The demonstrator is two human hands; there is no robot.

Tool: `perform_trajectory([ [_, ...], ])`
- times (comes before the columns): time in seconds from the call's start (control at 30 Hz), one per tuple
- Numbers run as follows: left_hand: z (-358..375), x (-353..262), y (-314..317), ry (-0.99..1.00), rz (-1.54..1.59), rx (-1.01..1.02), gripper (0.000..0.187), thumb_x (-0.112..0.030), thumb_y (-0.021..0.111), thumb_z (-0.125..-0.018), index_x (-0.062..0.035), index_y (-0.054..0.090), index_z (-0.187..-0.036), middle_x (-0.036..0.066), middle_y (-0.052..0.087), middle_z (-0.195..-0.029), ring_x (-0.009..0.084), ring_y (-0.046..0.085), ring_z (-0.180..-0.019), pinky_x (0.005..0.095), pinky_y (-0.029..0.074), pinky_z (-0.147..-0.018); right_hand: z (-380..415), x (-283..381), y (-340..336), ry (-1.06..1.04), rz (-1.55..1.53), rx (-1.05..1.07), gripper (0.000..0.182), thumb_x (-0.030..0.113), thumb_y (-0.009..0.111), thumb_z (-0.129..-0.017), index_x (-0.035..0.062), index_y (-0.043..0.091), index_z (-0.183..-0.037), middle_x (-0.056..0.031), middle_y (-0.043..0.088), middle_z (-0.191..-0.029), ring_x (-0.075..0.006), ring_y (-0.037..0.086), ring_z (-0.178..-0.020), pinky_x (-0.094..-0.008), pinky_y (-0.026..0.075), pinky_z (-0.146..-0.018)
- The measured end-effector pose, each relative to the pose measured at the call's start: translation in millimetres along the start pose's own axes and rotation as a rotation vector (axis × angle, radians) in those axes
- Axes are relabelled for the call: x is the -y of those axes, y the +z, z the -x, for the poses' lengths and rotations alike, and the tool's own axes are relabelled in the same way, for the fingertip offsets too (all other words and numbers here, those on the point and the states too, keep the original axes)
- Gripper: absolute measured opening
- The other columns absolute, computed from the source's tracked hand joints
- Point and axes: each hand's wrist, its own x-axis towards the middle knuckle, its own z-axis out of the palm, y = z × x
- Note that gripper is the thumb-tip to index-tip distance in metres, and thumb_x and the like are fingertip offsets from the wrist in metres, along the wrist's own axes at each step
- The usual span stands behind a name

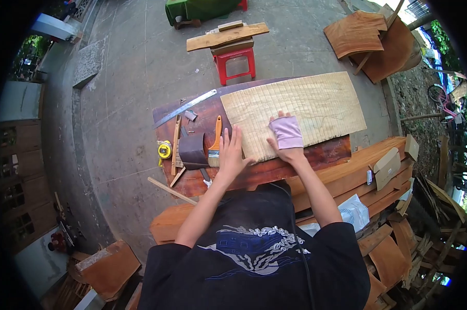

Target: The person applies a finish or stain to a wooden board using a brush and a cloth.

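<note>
1. You're pressing a pale wood sheet (300, 111) flat onto a dark slab (275, 168), and the sheet is lying across the slab's far half, its ragged near edge running right under your hands.
2. Your right hand (286, 135) is lying on that near edge with a pink cloth pad (287, 131) under the fingers; the fingers are curling over the pad, pinning it to the sheet.
3. Your left hand (232, 155) is resting open, fingers spread, palm down at the sheet's left corner, gripping nothing.
4. Just left of that hand, a paintbrush (215, 143) with an orange handle is lying on the slab, with a dark block (192, 150) beside it.
5. Further left, a yellow tape measure (165, 150) is sitting at the slab's edge, and a steel ruler (184, 108) is slanting across the far corner.
6. Well beyond the sheet, a red stool (235, 62) is carrying a plank (227, 36).
</note>
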Motion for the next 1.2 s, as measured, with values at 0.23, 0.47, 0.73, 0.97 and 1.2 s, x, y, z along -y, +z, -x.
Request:
perform_trajectory([
  [0.23,-0.2,-8.5,-2.5,-0.093,-0.051,-0.004,0.136,-0.042,0.101,-0.061,0.002,0.026,-0.166,0.022,0.027,-0.174,0.0458,0.022,-0.161,0.0578,0.022,-0.13,-86.6,-167.3,-15.8,0.622,0.378,-0.237,0.086,0.058,0.048,-0.107,-0.0005,0.029,-0.167,-0.0294,0.026,-0.172,-0.0457,0.015,-0.162,-0.0588,0.001,-0.131],
  [0.47,2.5,-27.6,4.4,-0.201,-0.097,0.078,0.132,-0.041,0.101,-0.06,0.003,0.031,-0.163,0.025,0.025,-0.173,0.046,0.02,-0.161,0.0594,0.024,-0.13,-141.8,85.1,50.7,-0.381,-0.135,0.024,0.076,0.056,0.059,-0.1,0.0114,0.046,-0.16,-0.0275,0.039,-0.166,-0.0486,0.03,-0.156,-0.0562,0.016,-0.131],
  [0.73,3.3,-31.3,3.7,-0.258,-0.126,0.101,0.134,-0.038,0.101,-0.062,0.0005,0.026,-0.166,0.019,0.021,-0.177,0.0445,0.024,-0.161,0.0576,0.025,-0.13,-149.5,-221.2,-64.0,0.233,0.297,-0.146,0.07,0.051,0.042,-0.111,0.0066,0.038,-0.165,-0.0277,0.034,-0.169,-0.0427,0.023,-0.161,-0.0498,0.01,-0.134],
  [0.97,-9.9,-40.0,1.2,-0.304,-0.199,0.159,0.134,-0.034,0.103,-0.06,0.0021,0.028,-0.165,0.021,0.022,-0.176,0.0441,0.025,-0.161,0.056,0.026,-0.129,-122.4,-188.3,-26.1,0.266,0.155,-0.304,0.086,0.058,0.052,-0.105,-0.0012,0.034,-0.164,-0.0319,0.024,-0.172,-0.0487,0.015,-0.161,-0.0557,0.0,-0.133],
  [1.2,-15.2,-44.4,-2.7,-0.328,-0.235,0.178,0.135,-0.033,0.103,-0.057,0.0022,0.03,-0.164,0.022,0.022,-0.176,0.0454,0.028,-0.159,0.0572,0.032,-0.126,-43.4,-132.0,-55.2,-0.125,-0.168,0.057,0.075,0.052,0.062,-0.1,0.0091,0.046,-0.159,-0.0239,0.035,-0.17,-0.0437,0.025,-0.159,-0.0518,0.013,-0.134],
])
